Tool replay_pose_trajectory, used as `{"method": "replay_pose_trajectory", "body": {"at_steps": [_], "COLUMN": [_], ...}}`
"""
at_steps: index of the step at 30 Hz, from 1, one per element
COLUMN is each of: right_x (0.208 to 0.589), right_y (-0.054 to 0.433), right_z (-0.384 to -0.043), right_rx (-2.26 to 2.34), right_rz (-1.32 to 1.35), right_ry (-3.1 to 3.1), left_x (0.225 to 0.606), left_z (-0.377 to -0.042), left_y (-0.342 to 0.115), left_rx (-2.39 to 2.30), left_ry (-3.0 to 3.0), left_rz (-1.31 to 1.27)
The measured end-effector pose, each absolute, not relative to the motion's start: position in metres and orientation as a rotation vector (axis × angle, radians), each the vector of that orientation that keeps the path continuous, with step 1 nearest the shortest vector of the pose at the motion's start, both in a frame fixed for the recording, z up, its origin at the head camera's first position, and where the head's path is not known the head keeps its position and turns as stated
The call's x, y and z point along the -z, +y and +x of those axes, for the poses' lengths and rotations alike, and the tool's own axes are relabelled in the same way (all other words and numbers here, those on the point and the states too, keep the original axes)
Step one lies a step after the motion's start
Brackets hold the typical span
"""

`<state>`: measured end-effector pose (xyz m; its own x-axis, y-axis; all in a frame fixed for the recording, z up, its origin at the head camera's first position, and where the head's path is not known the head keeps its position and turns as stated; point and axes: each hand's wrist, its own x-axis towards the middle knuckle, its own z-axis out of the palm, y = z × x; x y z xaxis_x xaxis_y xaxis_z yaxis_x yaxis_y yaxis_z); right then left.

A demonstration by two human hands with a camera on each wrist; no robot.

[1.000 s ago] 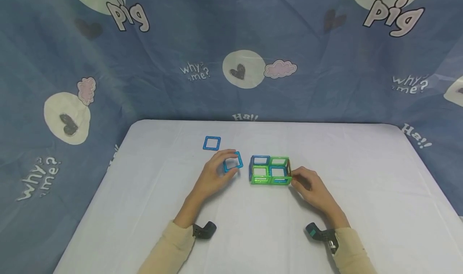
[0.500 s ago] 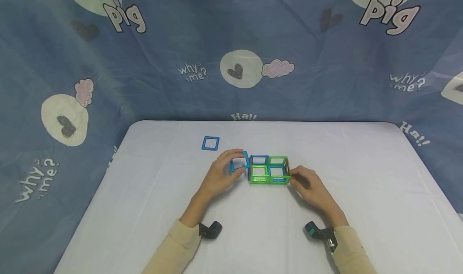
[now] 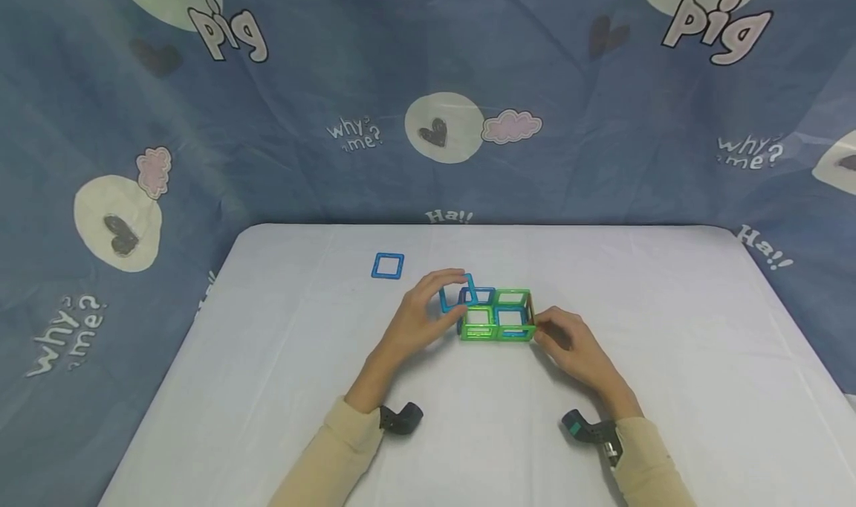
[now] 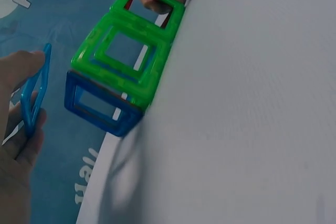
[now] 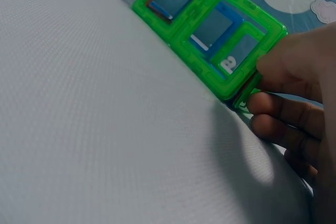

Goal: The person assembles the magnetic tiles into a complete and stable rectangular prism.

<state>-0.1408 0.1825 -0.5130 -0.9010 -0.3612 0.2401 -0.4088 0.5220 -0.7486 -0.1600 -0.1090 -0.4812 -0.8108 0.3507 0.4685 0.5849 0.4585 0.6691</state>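
Observation:
My left hand [image 3: 424, 317] pinches a blue square magnetic tile [image 4: 24, 100] between thumb and fingers. The tile is held raised and tilted, overlapping the back left corner of a magnetic tile box [image 3: 496, 333] in the head view. Green and blue open-centred squares make up this low box, two tiles long, with standing walls. Its left end wall is a blue tile [image 4: 97, 119]. At the opposite end my right hand [image 3: 578, 347] grips the box, thumb at the green front tile's edge [image 5: 273, 51] and curled fingers by the end wall.
Another blue square tile [image 3: 386, 276] lies flat on the white table [image 3: 669, 306], behind and left of the box. A blue printed cloth [image 3: 321, 180] hangs behind the table. A dark camera is strapped to each wrist.
My left hand has carried the blue tile rightward from beside the box to over its back left corner. My right hand stays at the box's right end.

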Motion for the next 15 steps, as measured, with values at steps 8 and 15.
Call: {"method": "replay_pose_trajectory", "body": {"at_steps": [8,15], "right_x": [0.515,0.515], "right_y": [0.184,0.185], "right_z": [-0.142,-0.143], "right_rx": [-1.318,-1.315], "right_rz": [0.686,0.719], "right_ry": [-2.69,-2.677], "left_x": [0.478,0.476], "left_z": [-0.163,-0.166], "left_y": [-0.097,-0.086], "left_rx": [1.297,1.277], "left_ry": [-2.421,-2.411], "left_rz": [-0.888,-0.934]}}
